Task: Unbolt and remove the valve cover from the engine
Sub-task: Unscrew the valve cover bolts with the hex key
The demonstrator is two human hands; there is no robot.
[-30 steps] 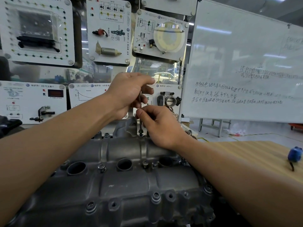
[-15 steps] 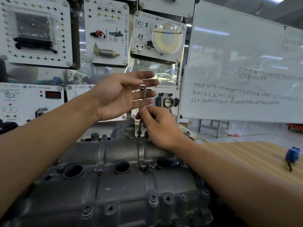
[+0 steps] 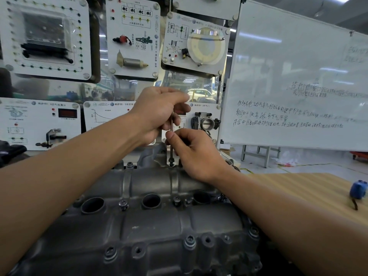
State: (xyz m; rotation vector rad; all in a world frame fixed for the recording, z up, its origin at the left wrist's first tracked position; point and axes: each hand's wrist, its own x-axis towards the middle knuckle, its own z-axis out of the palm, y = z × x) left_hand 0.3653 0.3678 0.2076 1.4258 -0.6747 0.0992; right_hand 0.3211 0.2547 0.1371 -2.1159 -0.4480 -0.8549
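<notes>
The grey cast valve cover [image 3: 151, 222] fills the lower middle of the head view, with three round plug wells and several bolts along its edges. A thin metal tool shaft [image 3: 171, 148] stands upright on a bolt [image 3: 171, 162] at the cover's far edge. My left hand [image 3: 159, 114] curls round the top of the shaft. Just below it, my right hand [image 3: 195, 154] pinches the shaft's middle between thumb and fingers. The shaft's upper end is hidden inside my left hand.
A wooden table top [image 3: 294, 188] lies to the right with a small blue object [image 3: 358, 190] near its edge. Training panels [image 3: 133, 38] hang behind the engine, and a whiteboard [image 3: 298, 76] stands at the right back.
Half a second ago my left hand was spread open beside the shaft; now its fingers are curled round the top again. My right hand has stayed on the shaft.
</notes>
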